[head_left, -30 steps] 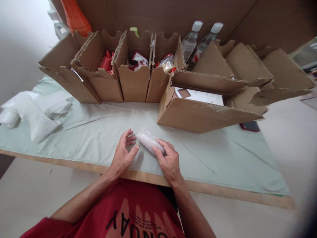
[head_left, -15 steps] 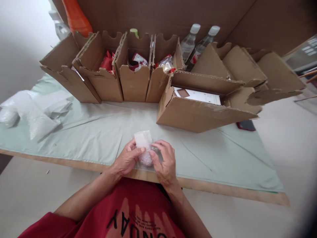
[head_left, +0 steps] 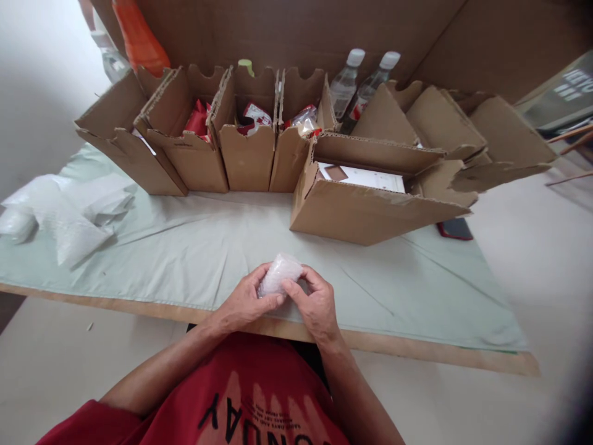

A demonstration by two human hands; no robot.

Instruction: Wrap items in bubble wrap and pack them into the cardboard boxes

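Above the front edge of the cloth-covered table, a small bubble-wrap bundle [head_left: 280, 273] is held between both hands. My left hand [head_left: 252, 299] grips it from the left, thumb along its lower side. On the right, my right hand [head_left: 315, 299] has its thumb pressed on the near face and its fingers behind. The bundle is whitish, roughly cylindrical and tilted to the upper right. What lies inside the wrap cannot be made out.
Several cardboard bins [head_left: 248, 157] line the back, some with red and silver packets. A long cardboard box [head_left: 370, 216] with white cartons stands front right. Loose bubble wrap [head_left: 69, 210] lies left. Behind are clear bottles [head_left: 345, 83] and an orange bottle [head_left: 139, 40]. A dark phone-like object [head_left: 456, 229] lies right.
The bundle has turned from nearly upright to tilted right, and its loose upper flap now looks folded round it. Both hands have closed more snugly on it.
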